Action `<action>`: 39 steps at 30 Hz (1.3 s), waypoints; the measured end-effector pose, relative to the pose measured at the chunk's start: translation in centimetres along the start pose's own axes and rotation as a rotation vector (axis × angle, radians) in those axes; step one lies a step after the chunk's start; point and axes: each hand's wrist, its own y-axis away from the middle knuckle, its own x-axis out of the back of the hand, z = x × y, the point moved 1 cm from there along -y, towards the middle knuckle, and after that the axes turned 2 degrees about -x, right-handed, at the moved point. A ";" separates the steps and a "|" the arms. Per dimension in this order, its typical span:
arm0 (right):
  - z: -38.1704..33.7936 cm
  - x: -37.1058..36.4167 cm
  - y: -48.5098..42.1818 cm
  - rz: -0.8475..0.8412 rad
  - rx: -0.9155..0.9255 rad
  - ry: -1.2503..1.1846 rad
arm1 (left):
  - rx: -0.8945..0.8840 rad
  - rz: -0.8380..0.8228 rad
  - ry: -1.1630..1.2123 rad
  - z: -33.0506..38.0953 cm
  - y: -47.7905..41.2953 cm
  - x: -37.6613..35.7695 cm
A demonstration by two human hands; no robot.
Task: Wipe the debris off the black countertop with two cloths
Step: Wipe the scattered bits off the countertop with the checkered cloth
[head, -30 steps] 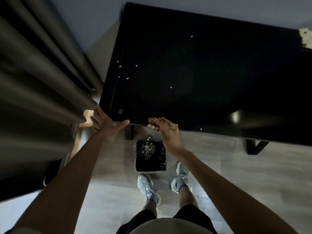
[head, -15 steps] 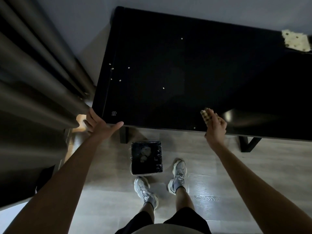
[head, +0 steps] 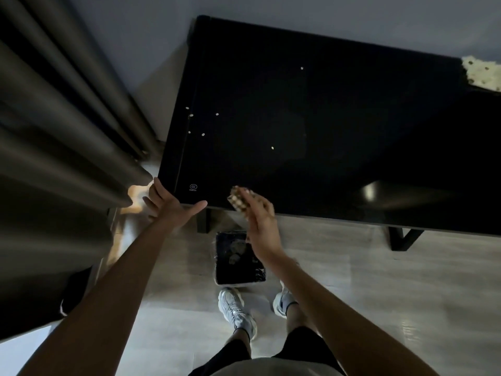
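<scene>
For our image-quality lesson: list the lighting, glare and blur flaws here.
Head view: dim throughout; a glare spot on the countertop near its front edge. Head view: the curtain at left streaked and stretched; the right hand and its cloth slightly soft.

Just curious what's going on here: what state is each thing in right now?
black countertop, dotted with crumbs
checkered cloth, gripped by right hand, at near edge
left hand, open, against near-left corner
spotted cloth, lying at far-right corner
bin, on floor, debris inside

Black shorts (head: 238, 352), pale shirt hem (head: 267, 369), silver-white trainers (head: 235, 310), dark ankle socks (head: 244, 333)
</scene>
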 end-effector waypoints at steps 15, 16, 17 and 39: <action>2.8 19.3 -17.7 0.617 -0.296 0.011 | -0.440 0.191 -0.139 15.1 -5.9 2.7; 3.4 19.8 -19.3 0.645 -0.328 -0.003 | -0.460 0.194 -0.151 16.3 -6.9 2.5; 4.3 20.4 -21.5 0.673 -0.364 -0.013 | -0.471 0.197 -0.158 18.0 -8.2 2.0; 8.8 20.8 -54.3 0.274 -0.005 0.295 | -0.246 0.261 -0.408 26.4 -24.7 0.1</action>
